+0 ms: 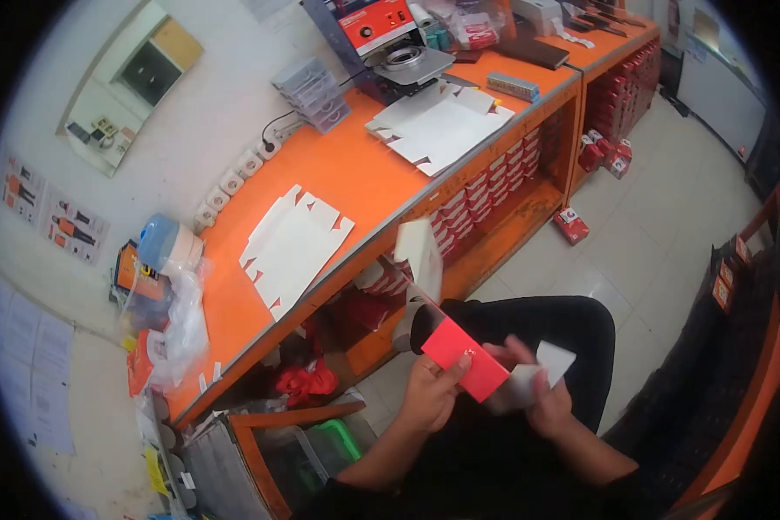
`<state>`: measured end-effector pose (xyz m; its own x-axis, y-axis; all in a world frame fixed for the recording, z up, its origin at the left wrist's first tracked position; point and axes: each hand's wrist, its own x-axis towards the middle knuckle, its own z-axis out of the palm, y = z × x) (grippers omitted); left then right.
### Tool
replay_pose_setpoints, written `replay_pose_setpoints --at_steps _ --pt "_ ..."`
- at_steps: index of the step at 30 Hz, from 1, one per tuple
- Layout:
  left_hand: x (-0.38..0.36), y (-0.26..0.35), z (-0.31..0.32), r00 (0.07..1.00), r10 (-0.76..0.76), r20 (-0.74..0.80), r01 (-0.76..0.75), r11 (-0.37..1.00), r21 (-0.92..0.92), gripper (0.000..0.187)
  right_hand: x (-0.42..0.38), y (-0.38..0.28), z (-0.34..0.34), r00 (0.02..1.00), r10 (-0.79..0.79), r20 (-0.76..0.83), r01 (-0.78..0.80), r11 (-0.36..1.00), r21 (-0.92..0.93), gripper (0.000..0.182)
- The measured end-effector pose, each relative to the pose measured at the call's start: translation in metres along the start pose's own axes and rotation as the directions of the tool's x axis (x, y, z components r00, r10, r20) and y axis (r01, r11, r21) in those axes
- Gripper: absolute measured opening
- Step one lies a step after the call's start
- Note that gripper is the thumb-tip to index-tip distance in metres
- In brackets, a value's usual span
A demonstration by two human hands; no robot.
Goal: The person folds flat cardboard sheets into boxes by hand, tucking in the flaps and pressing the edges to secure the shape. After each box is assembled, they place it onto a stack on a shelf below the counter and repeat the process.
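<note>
Cardboard fills both hands just right of the lower middle of the frame: a red carton (468, 354), partly unfolded, with a pale flap (419, 250) rising from its upper end toward the bench edge. The left hand (433, 394) grips the red panel, thumb pressed flat on its face — the fingers go behind it. The right hand (548, 403), partly blurred, has a white piece (550, 364) pinched between thumb and fingers, close beside the red panel; whether the two are joined I cannot tell. Above them, the shelf space under the orange bench (243, 230) holds stacked red-and-white boxes (481, 191), and a second compartment at the upper right is packed with more red boxes (634, 94). Several red packs (604, 154) lie on the floor before that compartment, with one single red box (571, 226) nearer. On the bench top, two flat white blanks (296, 243) with notched edges lie well apart, the farther one in front of a red-fronted machine (368, 30). Small clear drawers (312, 95) stand against the wall, upper middle — their contents too small to read. At the lower left, a clear bin sits beside a green-rimmed tub (340, 438).
</note>
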<state>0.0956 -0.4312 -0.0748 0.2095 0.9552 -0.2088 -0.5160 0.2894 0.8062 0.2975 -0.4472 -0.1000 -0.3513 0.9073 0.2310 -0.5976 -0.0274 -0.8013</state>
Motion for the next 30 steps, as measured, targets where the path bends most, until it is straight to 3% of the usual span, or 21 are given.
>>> replay_pose_setpoints --at_steps 1,2,3,4,5,7,8,9,11,13,15,16,20,22,23,24,26,28,30 --pt "0.000 -0.006 0.005 1.000 -0.014 0.007 0.014 1.000 0.008 0.024 0.003 -0.005 0.011 0.994 0.005 -0.106 0.007 0.994 0.108 0.067" --pt "0.001 -0.015 0.013 0.999 0.016 -0.049 -0.009 0.991 0.134 0.020 0.003 -0.004 0.015 0.974 -0.149 -0.173 0.112 0.972 -0.207 0.066" --pt "0.003 -0.021 0.018 0.994 0.057 -0.096 -0.031 0.966 0.257 0.021 0.004 -0.002 0.014 0.933 -0.310 -0.183 0.179 0.841 -0.510 0.065" --pt "0.002 -0.030 0.008 0.996 0.082 -0.039 -0.058 0.906 0.419 0.025 0.003 -0.001 0.002 0.933 -0.359 -0.037 0.226 0.659 -0.718 0.066" --pt "0.001 -0.039 -0.001 0.994 0.106 0.017 -0.097 0.819 0.565 0.029 0.003 -0.004 0.000 0.930 -0.366 -0.039 0.225 0.651 -0.725 0.066" --pt "-0.008 -0.032 0.018 0.992 0.101 0.078 -0.126 0.877 0.463 0.037 0.004 -0.015 0.002 0.960 -0.260 0.108 0.188 0.303 -0.934 0.069" --pt "-0.004 -0.020 0.012 0.997 -0.020 0.078 -0.021 0.871 0.492 0.038 0.005 -0.016 -0.002 0.951 -0.270 0.153 0.220 0.239 -0.946 0.071" --pt "-0.005 -0.015 0.016 0.997 -0.017 0.071 -0.020 0.873 0.487 0.038 0.005 -0.020 -0.005 0.952 -0.263 0.158 0.224 0.241 -0.944 0.071" --pt "-0.002 -0.001 0.032 0.985 -0.163 -0.049 0.166 0.984 0.060 0.036 0.005 -0.030 -0.013 0.916 -0.104 0.388 0.401 0.165 -0.901 0.070" --pt "-0.005 -0.014 0.011 0.977 -0.211 0.016 0.210 0.976 0.058 0.034 0.001 -0.027 -0.014 0.936 -0.086 0.341 0.352 0.190 -0.917 0.071" --pt "-0.010 -0.025 0.007 0.959 -0.280 0.045 0.276 0.958 0.074 0.036 0.000 -0.024 -0.011 0.966 -0.195 0.171 0.204 0.164 -0.965 0.073" --pt "-0.009 -0.037 0.003 0.959 -0.274 0.074 0.276 0.961 -0.018 0.035 -0.001 -0.020 -0.009 0.983 -0.160 0.088 0.111 0.144 -0.983 0.074" --pt "-0.009 -0.042 0.006 0.958 -0.243 0.150 0.258 0.961 -0.094 0.036 -0.001 -0.013 -0.011 0.974 -0.216 0.073 0.099 0.110 -0.989 0.073" --pt "-0.007 -0.034 0.007 0.999 0.016 -0.044 -0.005 0.968 0.250 0.033 -0.006 -0.011 -0.019 0.968 -0.251 -0.023 0.096 0.452 -0.887 0.078" --pt "-0.004 -0.026 0.011 0.999 0.018 -0.046 -0.006 0.968 0.249 0.033 -0.007 -0.016 -0.021 0.968 -0.250 -0.021 0.098 0.452 -0.887 0.078" --pt "0.001 -0.015 0.018 0.961 0.263 -0.090 -0.218 0.913 0.346 0.032 -0.007 -0.024 -0.024 0.978 -0.205 0.026 0.121 0.467 -0.876 0.079" --pt "0.010 -0.001 0.019 0.861 0.498 -0.105 -0.407 0.797 0.447 0.031 0.001 -0.032 -0.024 0.964 -0.189 0.188 0.254 0.439 -0.862 0.085" --pt "0.016 0.002 0.011 0.893 0.426 -0.146 -0.327 0.836 0.440 0.026 0.002 -0.029 -0.017 0.971 -0.205 0.126 0.207 0.442 -0.873 0.087" --pt "0.019 -0.004 0.002 0.897 0.432 -0.098 -0.363 0.844 0.395 0.025 0.002 -0.027 -0.012 0.973 -0.223 0.062 0.157 0.442 -0.883 0.088"
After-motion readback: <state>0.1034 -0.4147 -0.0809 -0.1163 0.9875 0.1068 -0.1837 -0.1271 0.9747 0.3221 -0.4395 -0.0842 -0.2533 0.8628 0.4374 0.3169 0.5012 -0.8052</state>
